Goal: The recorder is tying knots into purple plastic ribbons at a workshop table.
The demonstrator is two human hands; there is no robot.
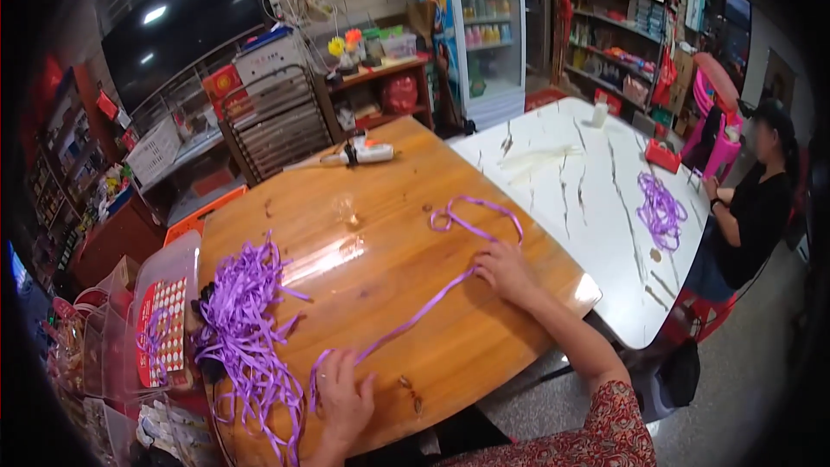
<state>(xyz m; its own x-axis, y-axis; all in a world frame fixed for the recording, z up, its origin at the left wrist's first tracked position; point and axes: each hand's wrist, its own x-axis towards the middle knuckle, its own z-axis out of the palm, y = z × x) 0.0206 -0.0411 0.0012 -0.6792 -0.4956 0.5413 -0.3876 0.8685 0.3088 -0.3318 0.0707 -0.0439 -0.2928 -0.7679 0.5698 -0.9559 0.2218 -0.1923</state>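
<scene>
A long purple ribbon (415, 317) runs slantwise over the glossy wooden table (380, 251), between my two hands. My right hand (506, 272) has its fingers curled down on the ribbon, whose far end loops beyond the fingertips. Nearer the front edge, my left hand (344, 398) rests low over the table, thumb apart from the fingers. The ribbon passes by its fingertips and bends toward the front edge. To the left of that hand lies a big tangled heap of purple ribbons (246, 320), some hanging toward the edge.
A white and orange glue gun (367, 151) lies at the table's far side. Clear plastic bins (164, 320) stand along the left. On the right, a marble-patterned table (571, 182) carries another purple ribbon bundle (661, 212) and a red box (663, 156); a person (761, 199) sits there.
</scene>
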